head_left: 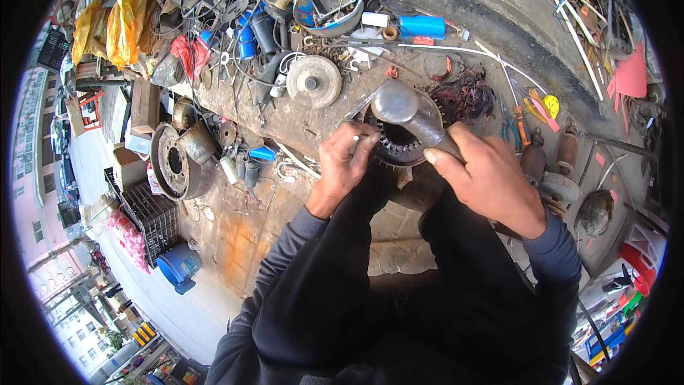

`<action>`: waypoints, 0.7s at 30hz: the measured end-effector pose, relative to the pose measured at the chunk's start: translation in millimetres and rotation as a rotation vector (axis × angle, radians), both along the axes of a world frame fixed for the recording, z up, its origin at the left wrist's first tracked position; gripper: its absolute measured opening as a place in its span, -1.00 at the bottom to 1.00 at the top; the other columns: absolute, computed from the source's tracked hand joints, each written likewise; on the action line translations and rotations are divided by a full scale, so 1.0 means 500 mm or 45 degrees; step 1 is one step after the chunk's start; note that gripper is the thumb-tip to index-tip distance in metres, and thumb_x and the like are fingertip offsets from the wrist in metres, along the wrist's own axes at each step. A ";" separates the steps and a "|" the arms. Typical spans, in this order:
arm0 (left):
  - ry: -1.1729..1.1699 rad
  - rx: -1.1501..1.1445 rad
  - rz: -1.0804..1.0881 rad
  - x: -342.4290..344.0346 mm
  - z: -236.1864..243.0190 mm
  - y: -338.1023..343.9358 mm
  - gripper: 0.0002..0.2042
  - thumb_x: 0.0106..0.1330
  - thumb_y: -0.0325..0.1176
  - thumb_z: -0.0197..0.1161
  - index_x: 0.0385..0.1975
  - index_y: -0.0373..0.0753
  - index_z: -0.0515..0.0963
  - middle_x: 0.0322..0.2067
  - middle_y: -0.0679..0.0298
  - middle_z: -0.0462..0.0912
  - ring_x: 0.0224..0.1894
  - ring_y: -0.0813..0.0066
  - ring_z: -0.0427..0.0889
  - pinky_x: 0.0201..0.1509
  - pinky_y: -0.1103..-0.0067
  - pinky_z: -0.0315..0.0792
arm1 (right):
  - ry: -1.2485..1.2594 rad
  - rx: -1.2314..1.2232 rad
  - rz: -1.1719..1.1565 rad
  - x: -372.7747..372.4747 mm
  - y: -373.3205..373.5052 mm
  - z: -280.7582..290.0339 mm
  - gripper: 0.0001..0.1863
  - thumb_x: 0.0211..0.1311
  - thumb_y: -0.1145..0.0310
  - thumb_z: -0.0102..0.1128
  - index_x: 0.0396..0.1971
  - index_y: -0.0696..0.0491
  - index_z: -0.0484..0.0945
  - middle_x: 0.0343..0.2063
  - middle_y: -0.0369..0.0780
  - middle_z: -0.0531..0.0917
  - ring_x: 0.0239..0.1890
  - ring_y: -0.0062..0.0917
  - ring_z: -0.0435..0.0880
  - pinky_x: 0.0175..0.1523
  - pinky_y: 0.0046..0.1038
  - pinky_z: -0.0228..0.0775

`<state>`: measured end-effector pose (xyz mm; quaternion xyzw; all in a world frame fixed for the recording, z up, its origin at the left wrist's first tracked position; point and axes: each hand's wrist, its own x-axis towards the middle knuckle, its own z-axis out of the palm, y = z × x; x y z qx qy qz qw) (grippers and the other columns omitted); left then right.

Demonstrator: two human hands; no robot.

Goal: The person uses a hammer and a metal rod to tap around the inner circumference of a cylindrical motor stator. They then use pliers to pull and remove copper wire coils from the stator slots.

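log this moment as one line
left hand: pinching small pale-tipped piece | right hand: gripping hammer | toothed metal ring: under hammer head

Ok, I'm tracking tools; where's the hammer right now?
In the head view, above and right of centre: the hammer is in the right hand, its head overlapping the toothed ring beside the left hand.

Daylit grey pavement (192,314), pink building (34,203)

Toward one o'clock we saw a silvery grey hammer (399,105) and a bright blue cylinder (422,27); at ten, yellow-orange bags (130,27); between two and three, a pink sheet (630,75); near eight, a blue bin (178,265) and yellow-and-black stripes; at six, black trousers (313,271).
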<state>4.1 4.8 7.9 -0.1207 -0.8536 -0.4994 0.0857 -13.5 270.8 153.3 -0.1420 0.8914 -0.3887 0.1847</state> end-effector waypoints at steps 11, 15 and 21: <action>-0.011 0.059 -0.182 0.008 0.017 0.010 -0.92 0.37 -0.55 0.50 -0.25 -0.34 0.72 -0.25 0.18 0.82 -0.22 0.27 0.81 -0.08 0.45 0.66 | 0.112 -0.209 -0.164 0.022 0.020 -0.008 -0.66 0.51 0.26 0.38 -0.33 0.19 0.48 -0.58 0.06 0.56 -0.51 0.06 0.62 -0.39 -0.12 0.38; -0.078 0.052 -0.206 0.011 0.020 0.016 -0.91 0.34 -0.55 0.52 -0.26 -0.34 0.72 -0.26 0.17 0.82 -0.22 0.27 0.81 -0.09 0.44 0.66 | -0.164 -0.158 -0.213 0.025 0.031 0.001 -0.64 0.51 0.18 0.33 -0.20 0.22 0.52 -0.43 0.06 0.56 -0.38 0.00 0.54 -0.18 -0.16 0.43; 0.019 0.075 -0.182 0.007 0.001 0.017 -0.89 0.31 -0.51 0.54 -0.26 -0.30 0.72 -0.30 0.17 0.78 -0.27 0.22 0.79 -0.17 0.42 0.63 | -0.090 -0.179 -0.197 0.030 0.038 -0.008 -0.64 0.52 0.19 0.35 -0.25 0.21 0.50 -0.49 0.05 0.54 -0.43 0.01 0.55 -0.25 -0.15 0.41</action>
